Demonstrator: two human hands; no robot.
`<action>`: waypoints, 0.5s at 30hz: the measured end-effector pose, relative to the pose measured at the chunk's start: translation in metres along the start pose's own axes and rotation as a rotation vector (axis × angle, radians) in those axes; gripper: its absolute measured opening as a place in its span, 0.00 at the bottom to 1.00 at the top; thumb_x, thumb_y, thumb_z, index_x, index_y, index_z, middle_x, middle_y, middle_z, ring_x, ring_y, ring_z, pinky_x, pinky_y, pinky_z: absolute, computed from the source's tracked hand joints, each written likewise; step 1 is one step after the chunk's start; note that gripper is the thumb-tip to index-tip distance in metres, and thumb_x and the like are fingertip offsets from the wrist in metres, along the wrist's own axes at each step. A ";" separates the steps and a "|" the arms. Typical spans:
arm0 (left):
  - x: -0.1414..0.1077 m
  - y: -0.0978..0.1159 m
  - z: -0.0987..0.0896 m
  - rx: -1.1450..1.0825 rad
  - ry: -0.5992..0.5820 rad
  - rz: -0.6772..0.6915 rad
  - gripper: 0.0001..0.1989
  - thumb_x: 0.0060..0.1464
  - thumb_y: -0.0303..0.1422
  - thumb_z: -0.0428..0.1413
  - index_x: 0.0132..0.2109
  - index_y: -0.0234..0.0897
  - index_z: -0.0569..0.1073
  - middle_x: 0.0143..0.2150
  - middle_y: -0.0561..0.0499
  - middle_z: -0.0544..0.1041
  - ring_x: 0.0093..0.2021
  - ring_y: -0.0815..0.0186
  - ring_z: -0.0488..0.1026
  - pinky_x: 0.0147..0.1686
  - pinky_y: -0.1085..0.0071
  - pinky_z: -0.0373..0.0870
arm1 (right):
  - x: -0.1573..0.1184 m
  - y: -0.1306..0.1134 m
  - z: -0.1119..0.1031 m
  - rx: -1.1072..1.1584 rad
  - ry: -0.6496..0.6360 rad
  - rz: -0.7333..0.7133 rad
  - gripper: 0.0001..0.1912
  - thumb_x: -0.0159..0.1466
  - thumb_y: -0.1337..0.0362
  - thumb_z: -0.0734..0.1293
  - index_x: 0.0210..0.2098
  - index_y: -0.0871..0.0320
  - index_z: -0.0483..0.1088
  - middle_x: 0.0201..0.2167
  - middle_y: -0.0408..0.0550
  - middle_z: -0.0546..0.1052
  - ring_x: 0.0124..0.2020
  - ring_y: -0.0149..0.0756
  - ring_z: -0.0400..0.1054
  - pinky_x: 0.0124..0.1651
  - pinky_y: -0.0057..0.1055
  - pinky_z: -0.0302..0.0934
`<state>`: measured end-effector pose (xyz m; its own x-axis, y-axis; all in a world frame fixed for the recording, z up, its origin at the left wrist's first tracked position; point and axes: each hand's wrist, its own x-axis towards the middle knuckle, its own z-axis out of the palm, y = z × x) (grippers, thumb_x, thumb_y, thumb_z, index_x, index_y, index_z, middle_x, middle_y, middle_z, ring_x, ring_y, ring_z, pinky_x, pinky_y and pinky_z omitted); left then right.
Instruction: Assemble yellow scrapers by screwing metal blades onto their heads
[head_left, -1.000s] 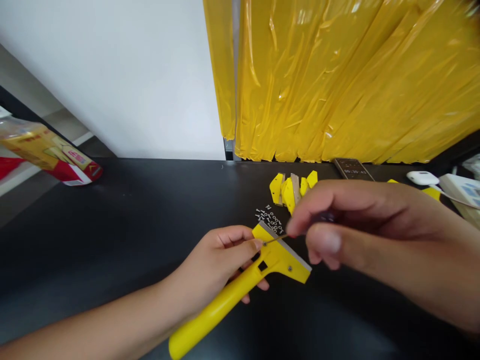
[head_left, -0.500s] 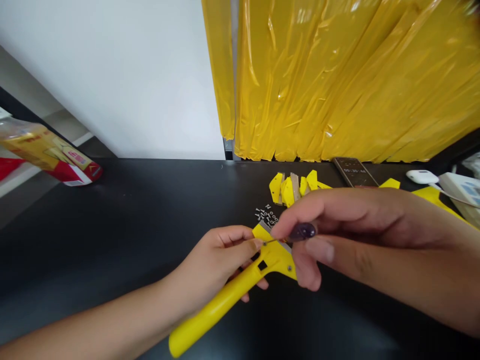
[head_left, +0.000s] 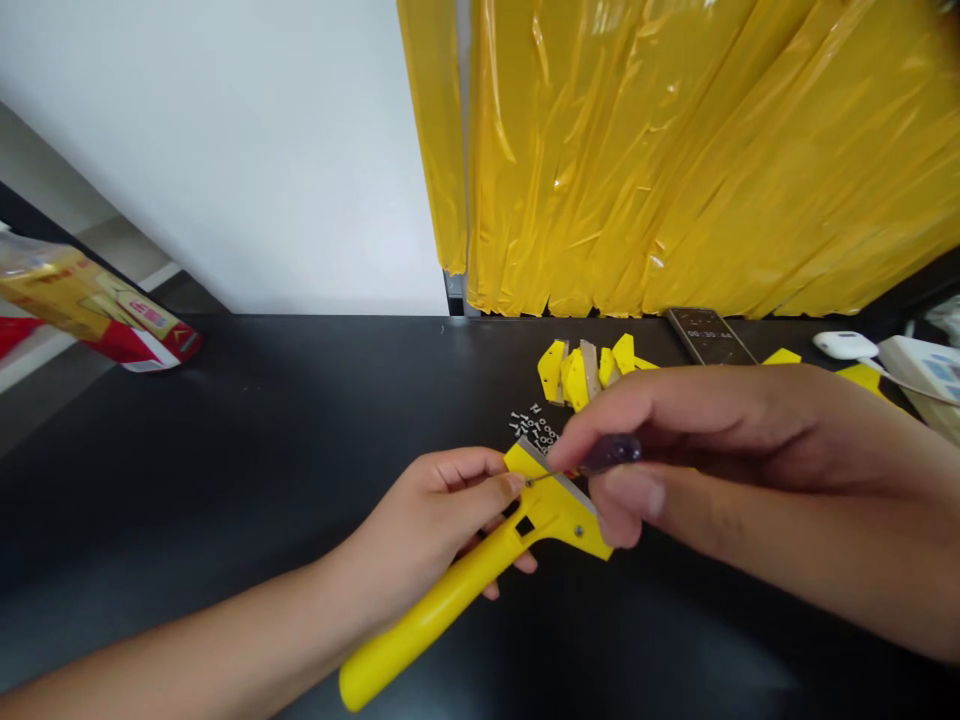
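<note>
A yellow scraper (head_left: 442,600) with a long handle and a grey blade strip lies tilted in my left hand (head_left: 442,505), whose thumb presses near one screw of its head. My right hand (head_left: 675,450) pinches a small screwdriver (head_left: 611,453) with a dark, see-through handle. The thin shaft reaches left to the screw (head_left: 529,483) beside my left thumb. A second screw (head_left: 579,531) sits at the other side of the head. Just behind the head, loose screws and nuts (head_left: 534,425) are scattered on the black table (head_left: 225,480).
Yellow scraper heads (head_left: 553,370) are piled behind the loose screws. Further right are a phone (head_left: 709,337), a white earphone case (head_left: 845,346) and a white device (head_left: 926,365). A red and yellow bottle (head_left: 97,305) lies at the far left. Yellow film (head_left: 637,160) hangs behind the table.
My right hand has shifted slightly right, and its fingers uncover more of the scraper head's right corner. The screwdriver handle has moved a little up and right, its shaft still at the screw.
</note>
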<state>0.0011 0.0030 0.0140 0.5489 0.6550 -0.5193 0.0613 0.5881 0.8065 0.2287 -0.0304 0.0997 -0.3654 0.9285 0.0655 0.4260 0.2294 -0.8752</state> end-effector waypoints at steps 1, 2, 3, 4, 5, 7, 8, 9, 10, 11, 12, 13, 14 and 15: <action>0.000 0.000 0.000 -0.001 0.000 0.002 0.10 0.64 0.40 0.63 0.43 0.37 0.80 0.33 0.49 0.84 0.31 0.63 0.84 0.23 0.77 0.76 | 0.000 0.001 0.001 -0.062 0.033 -0.049 0.06 0.68 0.60 0.75 0.45 0.43 0.81 0.34 0.36 0.83 0.33 0.33 0.77 0.31 0.24 0.69; 0.000 -0.001 0.000 0.000 0.001 0.005 0.10 0.63 0.40 0.63 0.43 0.37 0.80 0.32 0.50 0.84 0.31 0.64 0.83 0.23 0.77 0.76 | -0.001 0.001 0.002 -0.127 0.065 -0.095 0.07 0.66 0.62 0.76 0.44 0.44 0.80 0.34 0.37 0.83 0.32 0.32 0.76 0.31 0.25 0.68; 0.001 -0.002 0.000 0.003 0.003 0.010 0.10 0.63 0.40 0.63 0.43 0.37 0.80 0.31 0.51 0.83 0.30 0.64 0.83 0.23 0.77 0.76 | -0.001 0.001 0.004 -0.180 0.088 -0.129 0.08 0.65 0.64 0.76 0.43 0.46 0.80 0.34 0.37 0.83 0.31 0.32 0.75 0.31 0.25 0.68; 0.001 -0.002 -0.001 0.006 0.006 0.014 0.11 0.64 0.40 0.63 0.43 0.36 0.80 0.30 0.51 0.83 0.30 0.64 0.83 0.23 0.77 0.76 | -0.001 0.000 0.005 -0.209 0.096 -0.151 0.07 0.65 0.65 0.76 0.42 0.47 0.79 0.34 0.37 0.82 0.30 0.32 0.75 0.31 0.26 0.68; 0.001 -0.003 -0.001 0.009 0.009 0.017 0.11 0.64 0.41 0.63 0.44 0.36 0.80 0.31 0.51 0.83 0.30 0.64 0.83 0.23 0.77 0.76 | 0.000 0.000 0.006 -0.210 0.083 -0.153 0.06 0.66 0.65 0.75 0.42 0.47 0.79 0.34 0.37 0.82 0.31 0.31 0.75 0.32 0.26 0.68; 0.001 -0.003 -0.002 0.008 0.007 0.015 0.12 0.63 0.41 0.63 0.44 0.36 0.80 0.32 0.50 0.83 0.30 0.64 0.83 0.23 0.77 0.76 | 0.000 -0.001 0.007 -0.147 0.025 -0.118 0.04 0.69 0.64 0.73 0.42 0.46 0.79 0.35 0.35 0.82 0.32 0.30 0.75 0.33 0.23 0.69; 0.001 -0.003 -0.002 0.003 0.001 0.017 0.12 0.64 0.42 0.63 0.44 0.36 0.80 0.32 0.50 0.83 0.30 0.64 0.83 0.23 0.77 0.76 | 0.000 -0.001 0.007 -0.102 -0.004 -0.092 0.04 0.70 0.63 0.72 0.42 0.45 0.79 0.35 0.34 0.82 0.32 0.29 0.75 0.33 0.22 0.69; 0.001 -0.003 -0.002 -0.002 -0.004 0.020 0.12 0.64 0.42 0.63 0.44 0.36 0.80 0.32 0.50 0.83 0.30 0.65 0.82 0.23 0.77 0.76 | 0.000 0.000 0.006 -0.056 -0.028 -0.067 0.04 0.71 0.61 0.72 0.43 0.43 0.79 0.34 0.33 0.82 0.32 0.28 0.76 0.32 0.21 0.69; 0.001 -0.003 -0.002 -0.005 -0.006 0.022 0.13 0.64 0.42 0.63 0.43 0.36 0.80 0.31 0.50 0.83 0.29 0.65 0.82 0.23 0.77 0.76 | 0.000 0.000 0.005 -0.014 -0.041 -0.045 0.04 0.72 0.60 0.72 0.44 0.42 0.80 0.34 0.33 0.83 0.32 0.28 0.76 0.32 0.21 0.69; 0.001 -0.002 -0.001 -0.007 -0.005 0.024 0.13 0.65 0.42 0.62 0.43 0.36 0.80 0.31 0.50 0.83 0.29 0.65 0.82 0.23 0.77 0.76 | -0.001 0.001 0.004 0.015 -0.044 -0.030 0.06 0.72 0.59 0.71 0.46 0.41 0.80 0.33 0.33 0.83 0.32 0.29 0.77 0.32 0.21 0.69; 0.001 -0.002 -0.001 -0.006 -0.003 0.025 0.13 0.65 0.42 0.62 0.44 0.36 0.80 0.31 0.50 0.83 0.30 0.65 0.82 0.23 0.77 0.76 | -0.003 0.002 0.004 0.025 -0.032 -0.026 0.07 0.73 0.59 0.71 0.48 0.40 0.79 0.34 0.34 0.83 0.33 0.30 0.78 0.33 0.22 0.70; 0.001 -0.002 -0.001 -0.004 0.001 0.024 0.12 0.65 0.42 0.62 0.44 0.36 0.80 0.32 0.50 0.83 0.30 0.64 0.83 0.23 0.77 0.76 | -0.004 0.003 0.003 0.008 -0.013 -0.027 0.08 0.72 0.59 0.71 0.50 0.39 0.79 0.34 0.34 0.83 0.35 0.31 0.78 0.33 0.23 0.71; 0.001 -0.002 -0.001 -0.002 0.003 0.021 0.12 0.64 0.41 0.63 0.44 0.36 0.80 0.32 0.49 0.84 0.31 0.64 0.83 0.23 0.77 0.76 | -0.006 0.004 0.003 -0.037 0.023 -0.041 0.09 0.71 0.60 0.73 0.49 0.40 0.79 0.35 0.35 0.83 0.35 0.33 0.78 0.33 0.24 0.71; 0.001 -0.002 -0.001 0.001 0.002 0.020 0.12 0.64 0.41 0.62 0.45 0.36 0.80 0.33 0.49 0.84 0.31 0.64 0.83 0.23 0.76 0.76 | -0.007 0.004 0.003 -0.099 0.062 -0.068 0.09 0.69 0.60 0.74 0.48 0.41 0.78 0.35 0.36 0.83 0.35 0.34 0.78 0.32 0.25 0.70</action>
<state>0.0006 0.0026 0.0113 0.5480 0.6678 -0.5037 0.0508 0.5745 0.8169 0.2303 -0.0371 0.0942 -0.3456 0.9255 0.1550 0.4825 0.3170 -0.8166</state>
